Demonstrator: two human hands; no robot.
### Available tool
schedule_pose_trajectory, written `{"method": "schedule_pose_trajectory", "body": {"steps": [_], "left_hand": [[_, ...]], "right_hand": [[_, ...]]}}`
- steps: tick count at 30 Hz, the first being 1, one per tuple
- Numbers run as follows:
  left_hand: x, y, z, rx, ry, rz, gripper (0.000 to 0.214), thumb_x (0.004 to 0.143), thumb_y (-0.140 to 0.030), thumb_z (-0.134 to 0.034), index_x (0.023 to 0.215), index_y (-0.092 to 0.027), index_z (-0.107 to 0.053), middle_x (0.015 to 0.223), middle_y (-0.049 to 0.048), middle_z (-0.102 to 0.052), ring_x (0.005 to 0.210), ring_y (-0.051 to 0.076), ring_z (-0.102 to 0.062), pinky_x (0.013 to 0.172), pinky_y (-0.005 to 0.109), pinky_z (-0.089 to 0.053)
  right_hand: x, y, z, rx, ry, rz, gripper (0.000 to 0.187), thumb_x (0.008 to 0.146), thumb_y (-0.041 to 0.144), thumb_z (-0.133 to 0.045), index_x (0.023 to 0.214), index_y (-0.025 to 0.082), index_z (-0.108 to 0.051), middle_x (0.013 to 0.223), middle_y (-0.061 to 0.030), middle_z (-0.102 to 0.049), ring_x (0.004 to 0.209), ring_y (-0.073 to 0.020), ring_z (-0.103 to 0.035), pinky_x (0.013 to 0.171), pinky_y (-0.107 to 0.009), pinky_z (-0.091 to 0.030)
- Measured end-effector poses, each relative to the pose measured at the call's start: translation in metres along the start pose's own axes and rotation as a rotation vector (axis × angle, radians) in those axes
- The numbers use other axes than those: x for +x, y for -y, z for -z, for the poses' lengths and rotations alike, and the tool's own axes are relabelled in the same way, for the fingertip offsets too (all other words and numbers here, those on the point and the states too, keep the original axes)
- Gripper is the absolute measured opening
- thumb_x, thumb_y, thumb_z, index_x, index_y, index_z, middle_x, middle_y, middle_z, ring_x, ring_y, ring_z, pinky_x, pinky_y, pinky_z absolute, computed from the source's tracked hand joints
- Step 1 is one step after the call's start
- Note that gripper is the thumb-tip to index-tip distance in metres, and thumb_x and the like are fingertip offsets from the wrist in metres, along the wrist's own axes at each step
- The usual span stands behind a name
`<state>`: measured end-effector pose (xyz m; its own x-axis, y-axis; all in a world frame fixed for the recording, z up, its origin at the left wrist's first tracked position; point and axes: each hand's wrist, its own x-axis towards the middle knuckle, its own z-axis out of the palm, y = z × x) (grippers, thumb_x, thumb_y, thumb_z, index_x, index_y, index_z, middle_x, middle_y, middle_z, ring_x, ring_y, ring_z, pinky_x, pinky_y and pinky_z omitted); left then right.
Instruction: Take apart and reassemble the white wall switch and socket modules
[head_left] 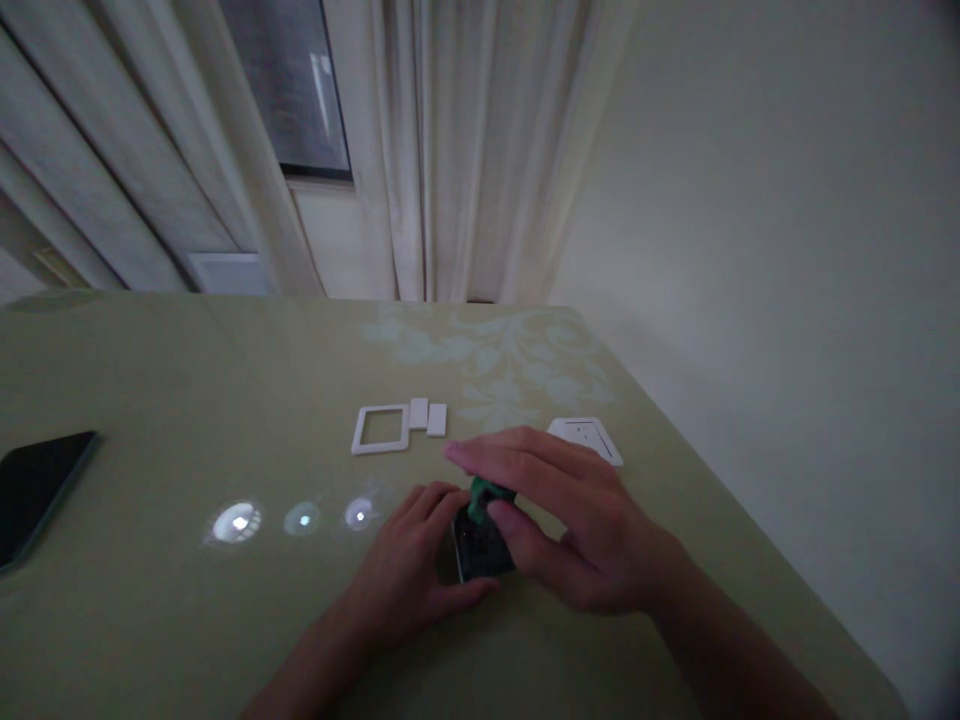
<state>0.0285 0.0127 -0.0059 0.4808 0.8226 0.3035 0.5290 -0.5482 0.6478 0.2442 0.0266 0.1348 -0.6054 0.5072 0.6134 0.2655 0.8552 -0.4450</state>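
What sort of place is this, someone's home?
Probably a room in a home: long pale curtains over a window, and a table with a flowered cloth, where the left hand and right hand grip a small dark block.

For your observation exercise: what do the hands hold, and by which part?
Left hand grips the dark block by its side; right hand pinches the green piece on top.

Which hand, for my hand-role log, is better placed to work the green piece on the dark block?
Probably the right hand: its fingers pinch the small green piece, while the left hand steadies the dark square block.
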Motion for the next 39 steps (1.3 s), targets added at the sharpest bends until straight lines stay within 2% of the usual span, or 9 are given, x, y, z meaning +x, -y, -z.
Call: {"method": "schedule_pose_trajectory", "body": {"steps": [9,12,17,21,25,29,33,36,39], "left_hand": [[0.0007,-0.0010,-0.0008,-0.003,0.021,0.027,0.056,0.082,-0.045,-0.086,0.130,-0.035,-0.058,0.133,0.0089,-0.068,0.125,0.041,-0.065,0.101,0.058,-0.060],[0.0006,-0.0006,-0.0010,-0.017,0.013,0.031,0.058,0.083,-0.047,-0.086,0.133,-0.037,-0.058,0.133,0.0068,-0.069,0.125,0.041,-0.066,0.103,0.059,-0.058],[0.0013,-0.0011,0.0004,-0.007,0.032,0.011,0.059,0.081,-0.040,-0.085,0.133,-0.035,-0.058,0.134,0.0087,-0.068,0.124,0.041,-0.065,0.104,0.060,-0.058],[0.0008,-0.0005,0.0005,-0.014,0.029,0.012,0.063,0.083,-0.046,-0.086,0.137,-0.037,-0.054,0.135,0.0079,-0.067,0.127,0.040,-0.064,0.105,0.059,-0.058],[0.0003,0.0001,-0.0005,0.011,0.026,0.012,0.060,0.082,-0.048,-0.087,0.132,-0.033,-0.058,0.133,0.0091,-0.068,0.124,0.040,-0.066,0.101,0.058,-0.060],[0.0007,-0.0002,-0.0004,-0.006,0.009,0.010,0.064,0.081,-0.048,-0.088,0.136,-0.038,-0.057,0.133,0.0070,-0.069,0.124,0.040,-0.066,0.101,0.057,-0.061],[0.0017,-0.0010,0.0010,-0.007,0.011,0.003,0.063,0.080,-0.046,-0.089,0.134,-0.037,-0.058,0.131,0.0064,-0.069,0.121,0.038,-0.067,0.099,0.055,-0.061],[0.0014,-0.0005,0.0006,-0.002,0.012,0.001,0.064,0.082,-0.047,-0.089,0.136,-0.037,-0.057,0.130,0.0066,-0.069,0.120,0.038,-0.067,0.099,0.054,-0.061],[0.0006,0.0006,-0.0006,0.001,0.012,0.004,0.062,0.082,-0.048,-0.089,0.133,-0.034,-0.057,0.129,0.0077,-0.068,0.118,0.038,-0.067,0.097,0.055,-0.061]], "right_hand": [[0.0012,0.0011,-0.0005,-0.038,0.046,-0.036,0.050,0.113,0.024,-0.044,0.162,0.015,-0.047,0.127,-0.0126,-0.070,0.112,-0.0209,-0.067,0.097,-0.037,-0.058],[0.0016,-0.0001,-0.0016,-0.154,-0.017,0.008,0.043,0.109,0.037,-0.062,0.148,0.019,-0.063,0.105,-0.0073,-0.070,0.095,-0.0209,-0.066,0.089,-0.036,-0.059],[0.0015,-0.0019,-0.0022,-0.056,0.004,0.041,0.045,0.110,0.022,-0.047,0.153,0.012,-0.058,0.128,-0.0132,-0.070,0.114,-0.0211,-0.068,0.098,-0.036,-0.058],[0.0002,-0.0035,-0.0021,-0.235,-0.101,0.076,0.041,0.108,0.039,-0.064,0.142,0.017,-0.068,0.098,-0.0060,-0.070,0.090,-0.0205,-0.068,0.085,-0.036,-0.060],[-0.0002,-0.0049,-0.0031,-0.129,-0.021,0.022,0.048,0.111,0.027,-0.045,0.157,0.016,-0.054,0.129,-0.0133,-0.070,0.115,-0.0237,-0.069,0.096,-0.040,-0.060],[-0.0008,-0.0057,-0.0032,-0.273,-0.134,0.076,0.040,0.106,0.038,-0.067,0.142,0.021,-0.068,0.099,-0.0061,-0.072,0.092,-0.0211,-0.070,0.084,-0.036,-0.061],[-0.0003,-0.0043,0.0000,-0.132,-0.020,0.039,0.044,0.109,0.023,-0.048,0.151,0.016,-0.059,0.135,-0.0149,-0.069,0.120,-0.0245,-0.068,0.099,-0.040,-0.060],[0.0002,-0.0040,0.0003,-0.213,-0.094,0.060,0.037,0.107,0.026,-0.060,0.142,0.015,-0.066,0.106,-0.0088,-0.075,0.097,-0.0211,-0.071,0.089,-0.036,-0.062],[0.0007,-0.0043,-0.0013,-0.163,-0.044,0.021,0.046,0.110,0.032,-0.056,0.151,0.013,-0.058,0.123,-0.0135,-0.074,0.111,-0.0243,-0.070,0.096,-0.041,-0.061]]}}
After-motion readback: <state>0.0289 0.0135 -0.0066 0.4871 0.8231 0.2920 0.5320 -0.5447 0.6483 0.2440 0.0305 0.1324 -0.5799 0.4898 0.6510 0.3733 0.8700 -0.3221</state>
